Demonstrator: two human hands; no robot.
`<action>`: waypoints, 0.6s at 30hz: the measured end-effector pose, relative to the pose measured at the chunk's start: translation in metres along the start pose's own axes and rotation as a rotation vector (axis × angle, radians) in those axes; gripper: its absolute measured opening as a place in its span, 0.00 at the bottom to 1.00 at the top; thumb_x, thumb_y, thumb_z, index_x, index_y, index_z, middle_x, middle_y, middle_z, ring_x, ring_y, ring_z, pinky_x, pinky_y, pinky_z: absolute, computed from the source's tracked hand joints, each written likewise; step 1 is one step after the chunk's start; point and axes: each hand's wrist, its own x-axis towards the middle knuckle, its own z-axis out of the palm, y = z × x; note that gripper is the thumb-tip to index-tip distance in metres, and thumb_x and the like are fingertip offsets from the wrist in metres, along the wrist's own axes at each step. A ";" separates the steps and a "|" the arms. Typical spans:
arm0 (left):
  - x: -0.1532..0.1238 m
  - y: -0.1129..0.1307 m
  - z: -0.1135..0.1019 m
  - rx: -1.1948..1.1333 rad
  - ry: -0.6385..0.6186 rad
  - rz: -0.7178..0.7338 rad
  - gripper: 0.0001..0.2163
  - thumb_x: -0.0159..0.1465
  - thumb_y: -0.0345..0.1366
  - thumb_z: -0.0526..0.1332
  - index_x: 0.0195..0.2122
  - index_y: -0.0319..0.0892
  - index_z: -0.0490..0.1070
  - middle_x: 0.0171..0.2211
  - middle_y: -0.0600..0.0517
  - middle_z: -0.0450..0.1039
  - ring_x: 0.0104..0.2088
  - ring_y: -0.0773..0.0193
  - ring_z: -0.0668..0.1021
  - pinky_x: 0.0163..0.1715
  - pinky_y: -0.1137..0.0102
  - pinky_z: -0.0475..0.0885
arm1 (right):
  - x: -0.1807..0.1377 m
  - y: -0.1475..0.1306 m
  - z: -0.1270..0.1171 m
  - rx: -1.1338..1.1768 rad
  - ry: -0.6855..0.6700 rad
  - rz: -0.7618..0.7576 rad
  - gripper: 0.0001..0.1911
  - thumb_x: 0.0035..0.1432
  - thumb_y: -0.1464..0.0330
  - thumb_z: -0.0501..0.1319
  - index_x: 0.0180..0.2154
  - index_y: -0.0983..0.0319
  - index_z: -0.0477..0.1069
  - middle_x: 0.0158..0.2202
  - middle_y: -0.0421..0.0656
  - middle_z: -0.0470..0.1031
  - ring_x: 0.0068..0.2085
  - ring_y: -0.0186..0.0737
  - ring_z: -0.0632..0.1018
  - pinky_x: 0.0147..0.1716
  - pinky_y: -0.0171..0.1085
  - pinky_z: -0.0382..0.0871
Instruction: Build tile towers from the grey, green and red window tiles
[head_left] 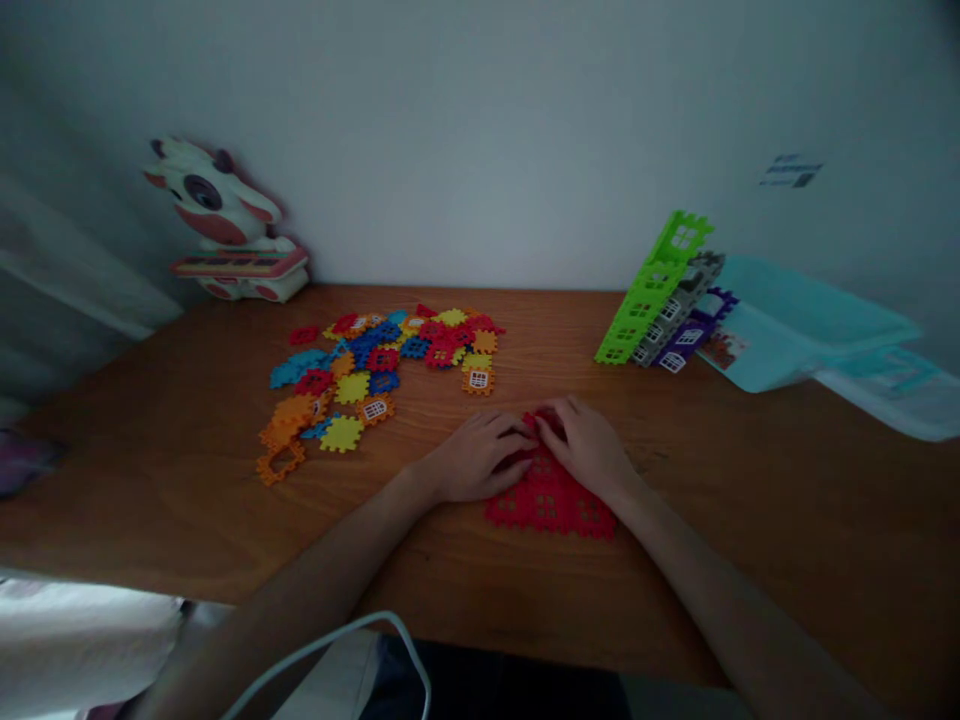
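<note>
A flat red panel of joined plastic building blocks [551, 508] lies on the table in front of me. Its pieces have notched edges and small window-like holes. My left hand [480, 458] grips the panel's left side with bent fingers. Across from it, my right hand [589, 450] has its fingers closed on the far top corner. Both sets of fingertips nearly meet there and cover part of the red pieces.
Loose notched blocks [351, 388] in several colours lie to the left on the wooden table [420, 585]. A cow toy keyboard [232, 235] stands at the back left. Joined green blocks [652, 290], grey and purple ones lean on a turquoise bin [787, 320]. A white cable [337, 632] hangs in front.
</note>
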 end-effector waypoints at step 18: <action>-0.004 -0.008 0.000 0.062 0.050 0.086 0.13 0.70 0.41 0.59 0.49 0.39 0.75 0.50 0.43 0.75 0.50 0.56 0.76 0.54 0.62 0.71 | -0.001 0.008 -0.003 0.239 0.003 0.027 0.16 0.64 0.55 0.56 0.42 0.59 0.74 0.31 0.46 0.77 0.31 0.48 0.77 0.31 0.44 0.71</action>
